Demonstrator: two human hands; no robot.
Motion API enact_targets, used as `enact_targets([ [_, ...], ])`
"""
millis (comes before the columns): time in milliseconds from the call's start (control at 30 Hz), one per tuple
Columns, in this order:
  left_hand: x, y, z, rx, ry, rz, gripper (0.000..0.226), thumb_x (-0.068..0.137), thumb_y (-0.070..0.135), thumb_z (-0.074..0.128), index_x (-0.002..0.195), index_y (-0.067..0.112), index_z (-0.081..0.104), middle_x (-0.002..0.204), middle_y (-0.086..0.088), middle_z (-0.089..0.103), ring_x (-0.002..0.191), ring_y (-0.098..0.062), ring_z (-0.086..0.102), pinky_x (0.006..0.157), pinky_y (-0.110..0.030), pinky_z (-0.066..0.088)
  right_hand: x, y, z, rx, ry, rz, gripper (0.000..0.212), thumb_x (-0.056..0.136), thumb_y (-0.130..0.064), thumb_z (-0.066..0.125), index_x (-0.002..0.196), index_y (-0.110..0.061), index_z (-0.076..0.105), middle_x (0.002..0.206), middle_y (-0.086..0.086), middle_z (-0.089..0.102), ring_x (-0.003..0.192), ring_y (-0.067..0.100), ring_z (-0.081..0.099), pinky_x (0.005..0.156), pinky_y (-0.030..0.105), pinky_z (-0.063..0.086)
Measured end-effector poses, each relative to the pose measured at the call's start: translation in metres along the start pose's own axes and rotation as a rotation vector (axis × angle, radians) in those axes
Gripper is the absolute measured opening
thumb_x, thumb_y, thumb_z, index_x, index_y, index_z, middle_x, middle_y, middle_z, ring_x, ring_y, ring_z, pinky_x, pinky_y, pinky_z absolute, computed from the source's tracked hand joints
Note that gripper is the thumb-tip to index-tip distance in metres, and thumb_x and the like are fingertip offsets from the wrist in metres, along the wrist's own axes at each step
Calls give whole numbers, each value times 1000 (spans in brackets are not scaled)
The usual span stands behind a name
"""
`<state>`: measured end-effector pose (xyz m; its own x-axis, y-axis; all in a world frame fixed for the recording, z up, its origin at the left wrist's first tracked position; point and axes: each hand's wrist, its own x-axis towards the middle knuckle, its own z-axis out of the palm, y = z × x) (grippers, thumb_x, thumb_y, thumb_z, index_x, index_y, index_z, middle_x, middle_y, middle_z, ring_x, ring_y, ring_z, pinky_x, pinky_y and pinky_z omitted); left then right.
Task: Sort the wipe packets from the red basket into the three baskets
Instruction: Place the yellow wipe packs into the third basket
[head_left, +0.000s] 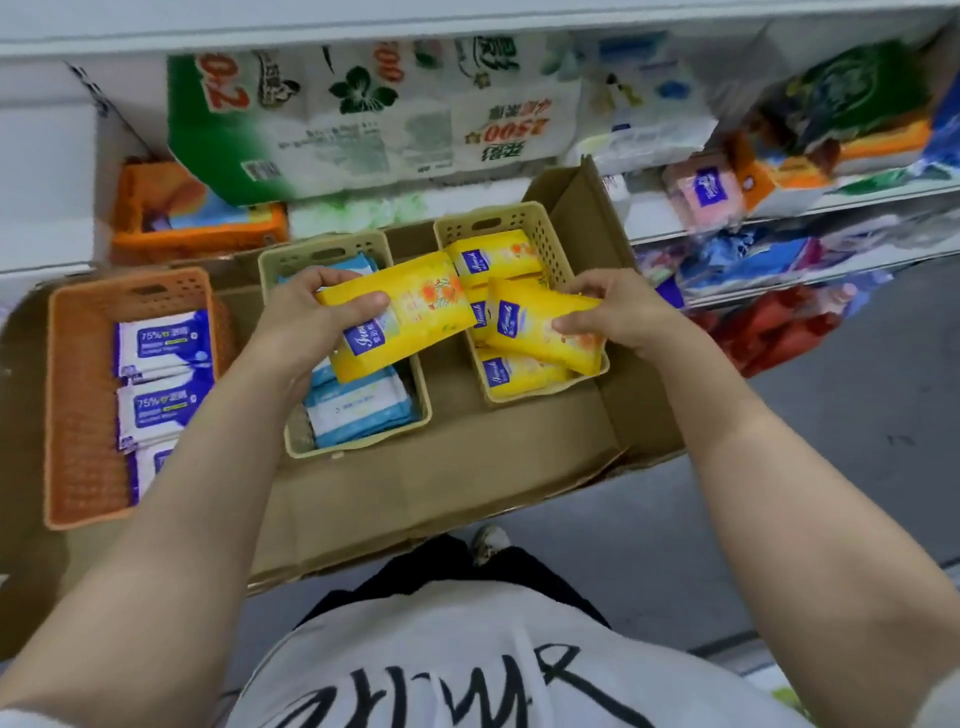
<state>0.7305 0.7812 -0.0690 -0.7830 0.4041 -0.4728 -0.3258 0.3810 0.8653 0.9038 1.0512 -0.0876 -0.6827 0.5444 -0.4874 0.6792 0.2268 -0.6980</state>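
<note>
Both arms reach forward, the left hand (306, 317) clamped on a yellow packet (400, 317) above the middle basket (332, 249) of blue packets (358, 410), the right hand (613, 312) gripping another yellow one (540, 327) over the right basket (540, 228), while the orange basket (83, 415) stands left on cardboard (441, 488).

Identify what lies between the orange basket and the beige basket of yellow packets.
In the head view, a beige basket of light blue wipe packets sits between them.
</note>
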Motion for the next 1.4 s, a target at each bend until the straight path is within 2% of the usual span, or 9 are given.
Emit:
enact_targets([
  [267,27,-5,6,77,22,-58,45,78,23,83,117,13,63,106,-7,67,75,-13,67,60,-25,52,51,29,20,-296,-290,76,51,75,-28,85,123,-28,66,139,1,50,124,24,52,102,42,48],
  [400,33,-8,18,63,73,-93,42,77,23,83,114,15,64,104,-4,66,75,-12,66,57,-21,51,75,30,30,-341,-398,47,49,80,-26,81,126,-25,65,143,2,46,130,25,46,104,38,43],
  [667,36,-23,68,-3,104,-178,32,78,22,81,103,23,60,102,-1,63,79,-13,65,59,-23,51,68,53,46,-671,-134,-187,53,81,-45,75,131,-31,60,134,4,55,129,27,44,99,40,44],
  [867,36,-25,82,-5,164,-204,39,79,24,81,111,20,59,104,1,63,81,-10,64,57,-20,48,71,57,55,-857,-172,-276,65,79,-55,73,136,-30,53,136,2,48,131,25,35,102,42,42],
  [1000,39,-24,89,-12,172,-224,39,79,26,81,112,22,59,108,-1,64,86,-13,65,61,-23,48,76,57,48,-640,-217,-232,57,77,-46,79,121,-23,51,125,1,57,121,22,48,93,39,47],
  [1100,43,-22,94,-16,149,-233,37,78,26,81,108,22,61,106,-3,66,85,-15,67,61,-25,49,89,42,25,-310,56,-273,26,83,-43,72,98,-25,62,101,-4,65,102,20,60,81,37,52],
  [1167,48,-20,98,17,78,-239,36,76,27,83,106,23,63,104,-4,69,88,-19,68,63,-29,51,98,20,7,-161,135,-374,23,84,-45,68,96,-26,64,99,-7,66,100,19,61,85,40,52],
  [1300,58,-2,120,33,-110,-197,36,77,21,82,109,18,65,96,0,71,78,-12,70,58,-24,55,112,-28,-9,-219,-416,-325,48,83,-46,74,126,-29,61,126,-8,60,114,8,55,95,29,47],
  [1400,68,2,133,-1,-96,-156,44,78,24,82,117,22,63,106,2,69,88,-11,70,61,-21,54,130,-34,-12,-289,-593,-264,40,80,-40,79,114,-23,68,114,-2,67,102,13,66,90,41,56],
])
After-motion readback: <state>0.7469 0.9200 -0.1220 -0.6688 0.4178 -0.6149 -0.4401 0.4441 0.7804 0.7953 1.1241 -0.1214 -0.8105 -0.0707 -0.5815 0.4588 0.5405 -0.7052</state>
